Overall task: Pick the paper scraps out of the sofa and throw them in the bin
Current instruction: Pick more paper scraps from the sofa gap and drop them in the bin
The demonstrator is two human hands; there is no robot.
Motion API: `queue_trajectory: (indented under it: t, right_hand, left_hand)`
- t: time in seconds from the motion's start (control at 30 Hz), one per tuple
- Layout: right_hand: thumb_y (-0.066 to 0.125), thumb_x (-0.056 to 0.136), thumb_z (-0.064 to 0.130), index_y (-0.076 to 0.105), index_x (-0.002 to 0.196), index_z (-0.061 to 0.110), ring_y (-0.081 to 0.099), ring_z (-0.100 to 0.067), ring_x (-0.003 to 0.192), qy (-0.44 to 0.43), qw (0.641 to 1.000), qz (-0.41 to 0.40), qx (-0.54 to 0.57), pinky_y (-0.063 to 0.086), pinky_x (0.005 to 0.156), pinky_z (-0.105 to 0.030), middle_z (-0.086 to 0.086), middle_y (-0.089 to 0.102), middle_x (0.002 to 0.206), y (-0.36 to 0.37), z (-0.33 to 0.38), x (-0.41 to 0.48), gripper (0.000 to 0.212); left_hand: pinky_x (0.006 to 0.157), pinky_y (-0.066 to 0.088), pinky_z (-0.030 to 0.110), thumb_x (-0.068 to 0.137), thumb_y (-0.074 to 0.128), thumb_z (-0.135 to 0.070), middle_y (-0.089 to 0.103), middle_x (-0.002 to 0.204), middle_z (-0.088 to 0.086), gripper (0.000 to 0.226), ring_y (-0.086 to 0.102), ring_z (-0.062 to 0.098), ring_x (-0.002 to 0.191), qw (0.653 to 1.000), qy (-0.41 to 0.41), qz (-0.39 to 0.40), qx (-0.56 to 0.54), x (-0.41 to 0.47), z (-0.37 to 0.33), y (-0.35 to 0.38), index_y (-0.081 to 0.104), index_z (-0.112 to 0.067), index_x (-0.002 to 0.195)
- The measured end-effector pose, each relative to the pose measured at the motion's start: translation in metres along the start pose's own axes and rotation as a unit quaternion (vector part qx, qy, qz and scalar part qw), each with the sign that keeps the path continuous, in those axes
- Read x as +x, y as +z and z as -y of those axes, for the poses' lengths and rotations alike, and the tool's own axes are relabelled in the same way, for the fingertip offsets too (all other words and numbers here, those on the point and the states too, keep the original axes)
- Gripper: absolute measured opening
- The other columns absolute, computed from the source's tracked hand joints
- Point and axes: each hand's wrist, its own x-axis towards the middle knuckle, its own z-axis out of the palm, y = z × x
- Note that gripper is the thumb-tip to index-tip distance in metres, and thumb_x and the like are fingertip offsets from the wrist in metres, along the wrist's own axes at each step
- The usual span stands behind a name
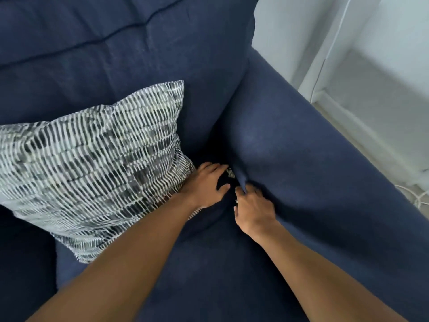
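One scrap (230,173) showing in the sofa (301,147) gap; left hand (209,184) fingers spread, right hand (254,205) pinching armrest fabric. Next: reach in and pinch it.

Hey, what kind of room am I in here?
Most likely a home living room: a navy fabric sofa with a patterned throw pillow, set beside a white wall with a baseboard.

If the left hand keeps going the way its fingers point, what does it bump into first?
Probably the small pale paper scrap in the dark gap, just ahead of the left hand; behind it is the navy fabric sofa armrest. Depth is unclear.
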Motion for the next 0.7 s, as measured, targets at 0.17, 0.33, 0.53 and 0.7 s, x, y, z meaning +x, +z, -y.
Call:
queue_trajectory:
  t: [0.17, 0.33, 0.53, 0.7]
  right_hand:
    - [0.059, 0.093, 0.009, 0.039, 0.142, 0.009, 0.049, -0.024, 0.126, 0.009, 0.999, 0.016, -0.042, 0.054, 0.089, -0.036, -0.01, 0.035, 0.146, 0.025, 0.002, 0.026, 0.053]
    - [0.04, 0.099, -0.001, 0.047, 0.138, 0.007, 0.053, -0.028, 0.124, -0.002, 0.998, 0.011, -0.069, 0.049, 0.091, -0.037, -0.012, 0.044, 0.141, 0.042, 0.001, 0.045, 0.04]
    - [0.043, 0.097, -0.005, 0.061, 0.122, 0.005, 0.06, -0.03, 0.116, -0.022, 0.994, 0.04, -0.095, 0.051, 0.088, -0.037, -0.014, 0.058, 0.128, 0.045, -0.002, 0.053, 0.032]
    - [0.043, 0.097, -0.004, 0.064, 0.118, 0.005, 0.062, -0.029, 0.112, -0.035, 0.993, 0.035, -0.108, 0.051, 0.087, -0.036, -0.013, 0.062, 0.123, 0.038, -0.004, 0.047, 0.031]
  left_hand:
    - [0.107, 0.038, 0.042, 0.092, 0.053, -0.046, 0.054, 0.143, 0.007, 0.062, 0.043, 0.032, 0.132, 1.0, -0.018, -0.005, 0.01, 0.03, 0.0, 0.028, 0.043, -0.019, 0.146]
    - [0.097, 0.041, 0.041, 0.089, 0.056, -0.046, 0.063, 0.126, 0.005, 0.04, 0.048, 0.033, 0.117, 1.0, -0.013, -0.004, 0.016, 0.055, -0.003, 0.05, 0.062, -0.021, 0.119]
    - [0.09, 0.045, 0.04, 0.089, 0.06, -0.035, 0.069, 0.11, 0.01, 0.024, 0.05, 0.034, 0.108, 0.998, -0.027, -0.055, -0.007, 0.069, 0.002, 0.066, 0.066, -0.017, 0.104]
    - [0.09, 0.051, 0.04, 0.085, 0.06, -0.011, 0.066, 0.111, 0.022, 0.025, 0.058, 0.04, 0.108, 0.997, -0.043, -0.035, -0.057, 0.067, -0.004, 0.057, 0.065, -0.011, 0.109]
